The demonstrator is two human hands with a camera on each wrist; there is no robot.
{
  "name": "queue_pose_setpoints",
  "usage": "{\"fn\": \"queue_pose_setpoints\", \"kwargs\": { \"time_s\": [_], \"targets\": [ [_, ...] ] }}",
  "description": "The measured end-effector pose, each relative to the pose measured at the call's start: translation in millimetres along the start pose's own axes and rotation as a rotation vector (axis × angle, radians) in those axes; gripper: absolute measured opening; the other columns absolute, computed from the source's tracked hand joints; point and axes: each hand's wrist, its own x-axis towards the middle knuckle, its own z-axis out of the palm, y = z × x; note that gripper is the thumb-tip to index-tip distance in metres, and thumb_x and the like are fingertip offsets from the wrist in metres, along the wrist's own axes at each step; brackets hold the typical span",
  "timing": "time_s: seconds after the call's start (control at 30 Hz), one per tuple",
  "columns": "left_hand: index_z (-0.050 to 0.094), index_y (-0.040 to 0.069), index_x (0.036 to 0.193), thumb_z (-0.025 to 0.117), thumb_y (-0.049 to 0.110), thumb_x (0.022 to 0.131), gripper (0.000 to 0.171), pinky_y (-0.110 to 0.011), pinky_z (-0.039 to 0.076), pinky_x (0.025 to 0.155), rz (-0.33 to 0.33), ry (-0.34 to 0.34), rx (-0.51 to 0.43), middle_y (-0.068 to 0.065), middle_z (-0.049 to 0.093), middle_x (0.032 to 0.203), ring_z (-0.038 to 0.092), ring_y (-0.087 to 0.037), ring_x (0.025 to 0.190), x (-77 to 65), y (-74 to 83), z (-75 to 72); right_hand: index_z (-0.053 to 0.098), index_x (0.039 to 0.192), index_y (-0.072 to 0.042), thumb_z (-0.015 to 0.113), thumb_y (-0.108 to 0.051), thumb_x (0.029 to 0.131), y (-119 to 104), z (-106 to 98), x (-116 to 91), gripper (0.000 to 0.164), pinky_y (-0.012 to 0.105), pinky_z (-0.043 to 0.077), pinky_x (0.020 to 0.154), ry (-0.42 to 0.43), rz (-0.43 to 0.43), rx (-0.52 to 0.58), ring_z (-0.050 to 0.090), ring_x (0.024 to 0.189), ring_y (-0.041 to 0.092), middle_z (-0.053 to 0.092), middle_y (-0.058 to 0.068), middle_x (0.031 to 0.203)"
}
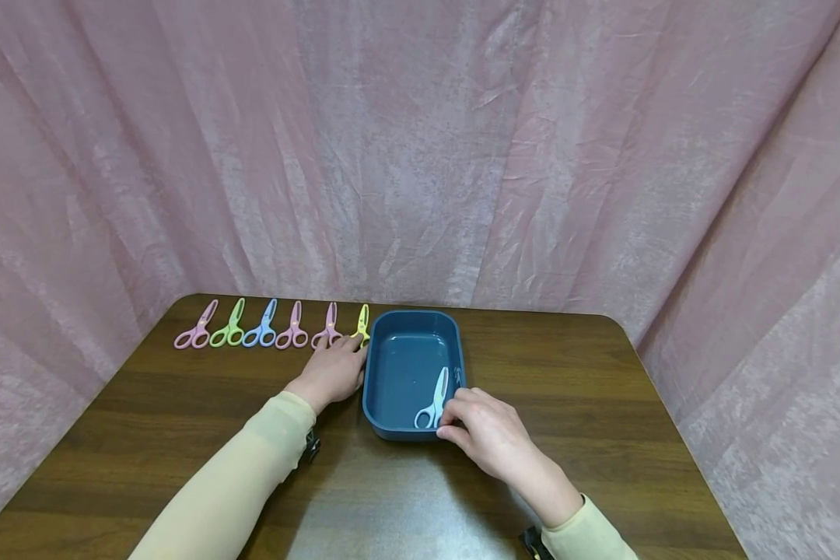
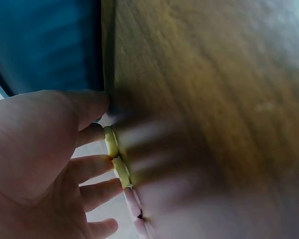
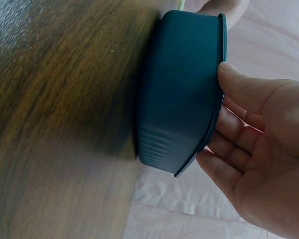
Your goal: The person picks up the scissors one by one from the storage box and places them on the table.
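Observation:
At the front right corner of the blue tray (image 1: 414,434), my right hand (image 1: 490,432) grips the rim; in the right wrist view the thumb (image 3: 239,82) lies at the rim with the other fingers behind it. Light blue scissors (image 1: 439,393) lie inside the tray right beside those fingers, one handle loop partly hidden. My left hand (image 1: 332,375) reaches along the tray's left side, its extended fingertips at the yellow scissors (image 1: 363,315). In the left wrist view they touch the yellow handles (image 2: 120,172), and pink handles (image 2: 132,201) show just past them.
Left of the yellow scissors runs a row along the table's back edge: pink scissors (image 1: 331,317), another pink pair (image 1: 295,319), then blue (image 1: 267,315), green (image 1: 235,319) and a far-left pink pair (image 1: 205,319). Pink curtains (image 1: 420,155) hang behind the wooden table (image 1: 546,358).

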Motion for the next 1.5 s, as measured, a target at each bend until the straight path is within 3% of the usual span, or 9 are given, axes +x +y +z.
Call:
{"fn": "queue_pose_setpoints", "kwargs": {
  "time_s": [0.43,1.03,1.23,1.37,1.5],
  "targets": [
    [0.060,0.004,0.156,0.067,0.018,0.105,0.054,-0.076,0.033,0.120,0.005,0.016,-0.012,-0.026,0.054,0.160,0.053,-0.049,0.146,1.7,-0.9,1.8,0.076,0.087,-0.026,0.093,-0.027,0.091,0.8,0.5,0.0,0.017,0.029,0.053,0.068,0.011,-0.006,0.002,0.060,0.087,0.007,0.057,-0.018,0.085],
    [0.057,0.006,0.160,0.063,0.020,0.108,0.054,-0.076,0.031,0.121,-0.016,-0.015,-0.023,-0.026,0.052,0.163,0.050,-0.048,0.149,4.1,-2.6,6.3,0.076,0.088,-0.027,0.092,-0.027,0.092,-0.1,-0.7,0.2,0.017,0.030,0.053,0.070,-0.002,0.005,0.004,0.059,0.088,0.007,0.058,-0.018,0.087],
    [0.054,0.005,0.161,0.066,0.021,0.108,0.057,-0.077,0.031,0.121,-0.030,-0.032,-0.044,-0.027,0.050,0.164,0.048,-0.049,0.151,3.9,-0.6,1.0,0.075,0.088,-0.027,0.092,-0.028,0.092,0.5,0.0,0.4,0.017,0.030,0.053,0.070,-0.008,0.003,0.002,0.059,0.088,0.007,0.058,-0.018,0.087],
    [0.055,0.003,0.159,0.070,0.022,0.107,0.058,-0.076,0.032,0.121,-0.026,0.000,-0.029,-0.027,0.048,0.165,0.047,-0.049,0.152,3.0,-0.3,-6.5,0.075,0.088,-0.027,0.092,-0.028,0.092,0.4,-0.2,0.7,0.017,0.030,0.053,0.070,-0.009,0.002,0.003,0.059,0.088,0.007,0.058,-0.018,0.087],
    [0.060,0.005,0.155,0.071,0.025,0.107,0.053,-0.073,0.034,0.122,-0.023,0.100,0.020,-0.024,0.052,0.163,0.049,-0.047,0.151,0.7,-1.3,-13.0,0.076,0.088,-0.027,0.092,-0.027,0.092,0.6,-0.8,0.7,0.017,0.030,0.054,0.070,-0.007,0.006,0.006,0.059,0.087,0.007,0.058,-0.017,0.087]
  ]
}}
